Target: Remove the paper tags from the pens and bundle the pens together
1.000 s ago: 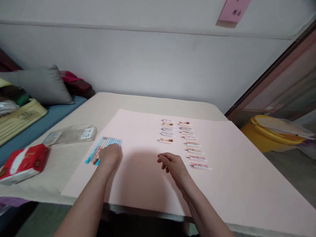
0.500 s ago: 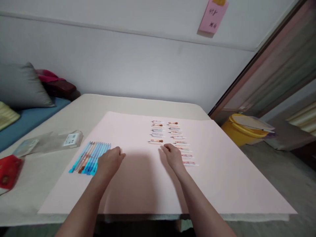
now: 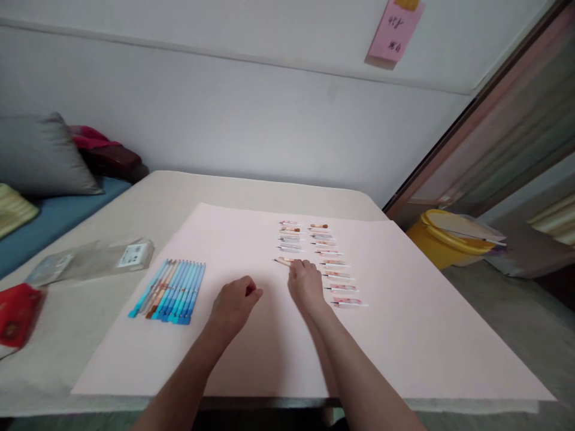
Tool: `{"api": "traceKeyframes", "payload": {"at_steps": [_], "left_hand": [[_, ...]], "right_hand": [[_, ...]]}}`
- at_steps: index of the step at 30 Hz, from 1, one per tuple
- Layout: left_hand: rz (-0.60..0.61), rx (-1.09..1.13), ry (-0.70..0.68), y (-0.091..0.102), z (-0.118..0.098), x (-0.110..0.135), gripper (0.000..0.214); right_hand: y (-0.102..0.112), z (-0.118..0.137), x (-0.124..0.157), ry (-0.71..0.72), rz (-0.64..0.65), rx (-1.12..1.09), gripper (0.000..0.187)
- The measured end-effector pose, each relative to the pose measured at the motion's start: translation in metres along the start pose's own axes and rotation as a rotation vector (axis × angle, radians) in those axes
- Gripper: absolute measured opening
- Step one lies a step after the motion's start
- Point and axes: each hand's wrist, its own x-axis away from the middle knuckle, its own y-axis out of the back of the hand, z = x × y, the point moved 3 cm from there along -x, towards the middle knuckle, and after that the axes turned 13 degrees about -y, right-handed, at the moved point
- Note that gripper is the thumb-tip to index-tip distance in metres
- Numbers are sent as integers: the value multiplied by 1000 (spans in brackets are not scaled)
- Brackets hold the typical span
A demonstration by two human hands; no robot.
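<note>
My right hand (image 3: pixel 306 281) reaches to the nearest item of the left column, a slim pen piece (image 3: pixel 282 260) with a dark tip. Its fingers are pressed together over the piece's right end, which they hide. My left hand (image 3: pixel 236 302) hovers over the pink sheet with fingers curled in and thumb against them; nothing shows sticking out of it. To its left lies a tight row of blue and brown pens (image 3: pixel 171 290). Patterned pen pieces with thin pale sticks lie in a left column (image 3: pixel 290 238) and a longer right column (image 3: pixel 344 288).
Beneath everything is a pink sheet (image 3: pixel 404 335) on a pale table (image 3: pixel 251 191). A clear plastic bag (image 3: pixel 96 260) and a red packet (image 3: pixel 18 314) lie at the left. A yellow bucket (image 3: pixel 442 242) stands on the floor at right. A grey cushion (image 3: pixel 45 158) is at far left.
My left hand has moved right, away from the row of pens, which now shows fully. My right hand has shifted slightly left onto the nearest piece of the left column.
</note>
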Motion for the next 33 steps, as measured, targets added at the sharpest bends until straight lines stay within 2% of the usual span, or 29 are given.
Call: {"api": "traceKeyframes", "payload": {"at_steps": [5,7,10,14,17,21,24,26,29,33], "left_hand": [[5,95,14,-1,-3,0,20],[22,200,52,-5,-4,2,19],[0,516,164,-15,-6,5,16],[-125,1041,413,-33,0,9,19],[-237,1245,558,-45,9,9,15],[-336,1354,505,-52,15,8,6],[-387,1384,507,-51,16,9,6],[-384,1387,532,-49,15,9,5],[-377,1409,562,-44,14,8,5],[-368,1475,605,-40,14,6,3]], "right_hand": [[-1,2,2,32,21,42,22],[0,4,4,51,37,44,21],[6,9,8,82,74,33,18],[22,20,22,144,120,2,13],[32,36,45,239,126,-88,10],[37,48,68,333,143,-233,21],[38,38,60,278,111,-308,24],[36,23,47,194,44,-248,23],[27,3,30,121,-13,-39,20],[10,-6,22,130,12,150,23]]}}
